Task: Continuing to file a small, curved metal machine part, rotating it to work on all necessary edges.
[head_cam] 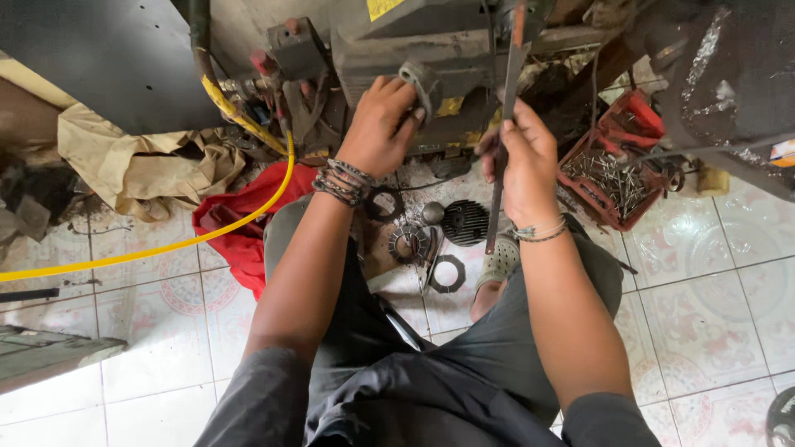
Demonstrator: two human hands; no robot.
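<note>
My left hand (378, 124) presses a round grey metal part (421, 80) against the front of a dirty machine body (414, 50). My right hand (523, 157) grips a long flat metal bar (507, 91) that stands almost upright, its top end up at the machine and its lower end near the floor. Both wrists wear bracelets. On the tiles between my knees lie round metal parts: a dark finned disc (464, 222), a toothed disc (410, 244) and a flat ring (448, 274).
A red tray (619, 165) full of nails and bolts sits right of my right hand. A yellow hose (166, 248) crosses the tiled floor at left, over a red cloth (240, 219). Tan cloth (132, 165) is heaped at far left.
</note>
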